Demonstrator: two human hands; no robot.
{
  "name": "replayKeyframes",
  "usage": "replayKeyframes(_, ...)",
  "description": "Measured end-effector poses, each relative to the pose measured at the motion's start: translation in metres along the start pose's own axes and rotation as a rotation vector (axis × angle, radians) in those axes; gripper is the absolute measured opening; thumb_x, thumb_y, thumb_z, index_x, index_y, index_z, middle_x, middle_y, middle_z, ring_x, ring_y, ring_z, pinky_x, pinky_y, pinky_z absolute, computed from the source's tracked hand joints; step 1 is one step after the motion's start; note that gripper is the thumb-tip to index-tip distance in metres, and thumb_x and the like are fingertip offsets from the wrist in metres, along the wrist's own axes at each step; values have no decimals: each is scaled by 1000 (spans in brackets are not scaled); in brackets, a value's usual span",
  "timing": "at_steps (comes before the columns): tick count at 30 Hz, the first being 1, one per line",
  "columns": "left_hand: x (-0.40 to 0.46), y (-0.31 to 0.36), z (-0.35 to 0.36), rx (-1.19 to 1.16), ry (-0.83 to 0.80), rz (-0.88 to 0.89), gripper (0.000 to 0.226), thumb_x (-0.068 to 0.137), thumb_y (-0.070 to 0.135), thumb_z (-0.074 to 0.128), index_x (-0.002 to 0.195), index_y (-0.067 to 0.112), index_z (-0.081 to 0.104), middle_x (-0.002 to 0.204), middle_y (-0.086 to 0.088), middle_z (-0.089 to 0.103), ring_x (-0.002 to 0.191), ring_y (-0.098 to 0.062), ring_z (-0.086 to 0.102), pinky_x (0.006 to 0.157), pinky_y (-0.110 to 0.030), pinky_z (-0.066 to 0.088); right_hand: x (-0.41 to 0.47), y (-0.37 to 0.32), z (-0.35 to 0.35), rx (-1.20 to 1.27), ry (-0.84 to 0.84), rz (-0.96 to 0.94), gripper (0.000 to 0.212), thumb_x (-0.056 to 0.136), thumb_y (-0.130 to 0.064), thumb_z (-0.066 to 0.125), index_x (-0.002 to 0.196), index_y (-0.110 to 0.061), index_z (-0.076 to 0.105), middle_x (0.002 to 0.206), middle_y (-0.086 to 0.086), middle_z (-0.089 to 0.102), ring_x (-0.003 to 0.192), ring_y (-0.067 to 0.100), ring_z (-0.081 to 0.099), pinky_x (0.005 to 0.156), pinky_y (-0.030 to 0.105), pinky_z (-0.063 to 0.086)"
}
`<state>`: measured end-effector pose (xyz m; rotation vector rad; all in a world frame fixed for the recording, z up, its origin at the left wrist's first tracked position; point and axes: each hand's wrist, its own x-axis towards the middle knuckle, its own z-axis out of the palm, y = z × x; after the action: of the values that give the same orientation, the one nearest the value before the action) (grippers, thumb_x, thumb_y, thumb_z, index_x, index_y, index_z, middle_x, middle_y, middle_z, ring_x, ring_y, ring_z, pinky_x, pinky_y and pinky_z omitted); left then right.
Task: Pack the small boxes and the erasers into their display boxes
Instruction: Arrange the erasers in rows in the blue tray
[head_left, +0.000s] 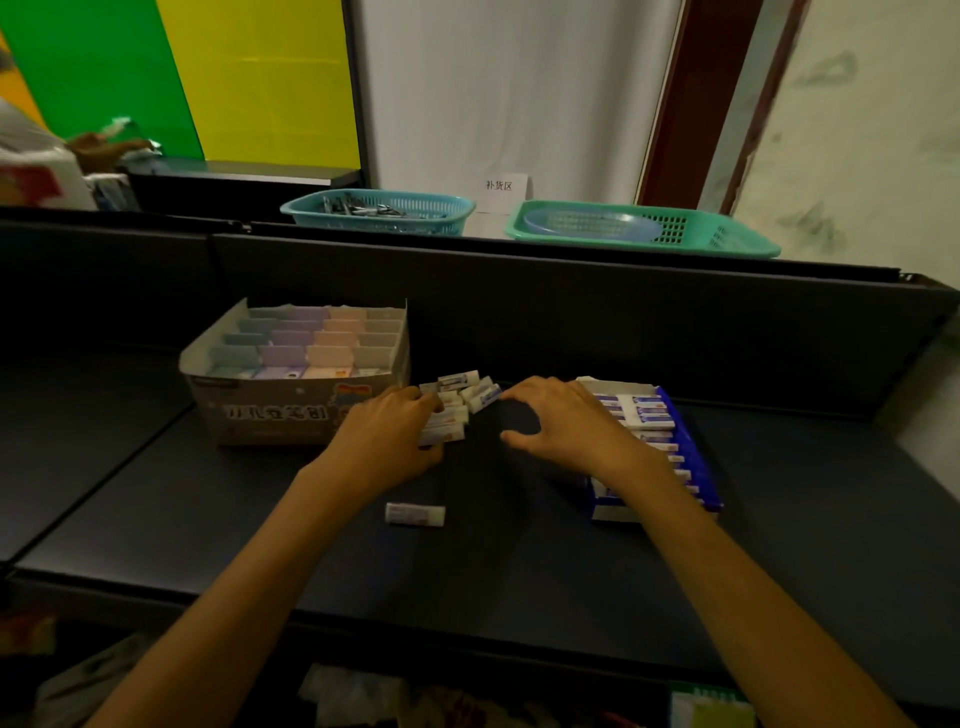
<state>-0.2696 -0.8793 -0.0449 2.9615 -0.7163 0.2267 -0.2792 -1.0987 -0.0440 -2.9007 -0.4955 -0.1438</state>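
Hands: left hand (387, 431) is curling its fingers round erasers at the near edge of the loose eraser pile (460, 397); right hand (563, 421) is hovering spread and holding nothing, fingertips just beside the pile. Single eraser (414, 514) is lying apart on the dark surface (519, 561). Pastel small-box display box (291, 374) is sitting left; blue eraser display box (670, 452), partly filled, is sitting right.

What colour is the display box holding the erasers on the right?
Blue outside, white inside: the eraser display box, seen in the head view.
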Motion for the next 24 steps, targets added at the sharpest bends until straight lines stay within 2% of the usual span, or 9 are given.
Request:
replayKeyframes(5, -14, -9, 4, 1, -20, 18, 55, 87, 43, 58, 136, 25, 39, 135, -1, 46, 121, -18, 45, 94, -37, 43, -4, -19, 12, 54, -20, 1, 58, 89, -45, 58, 141, -30, 37, 147, -2, 38, 135, 19, 34, 108, 36, 29)
replayKeyframes(11, -26, -19, 6, -25, -35, 25, 53, 86, 43, 59, 133, 25, 43, 130, 0, 50, 116, -19, 48, 88, -34, 47, -13, -48, 21, 125, -78, -42, 55, 89, -45, 58, 139, -30, 41, 144, -3, 42, 132, 19, 38, 106, 40, 38)
replayKeyframes(17, -36, -30, 8, -94, -56, 9, 48, 85, 41, 61, 129, 28, 47, 127, 2, 51, 113, -17, 50, 88, -34, 46, -19, -76, 26, 238, -113, -125, 40, 89, -41, 60, 127, -27, 55, 127, -4, 54, 115, 10, 49, 92, 26, 43)
replayKeyframes(21, -39, -36, 11, -129, -52, 20, 48, 86, 39, 61, 130, 28, 47, 129, 2, 51, 114, -16, 51, 89, -34, 47, -22, -85, 28, 191, -185, -159, 36, 90, -44, 57, 121, -26, 61, 127, -6, 51, 115, 8, 46, 94, 28, 41)
replayKeyframes(24, -36, -35, 14, -164, -57, 38, 51, 87, 37, 61, 133, 27, 43, 133, 2, 49, 118, -15, 49, 93, -32, 46, -23, -80, 30, 139, -204, -144, 30, 92, -35, 56, 120, -26, 61, 128, -7, 50, 116, 7, 45, 92, 25, 40)
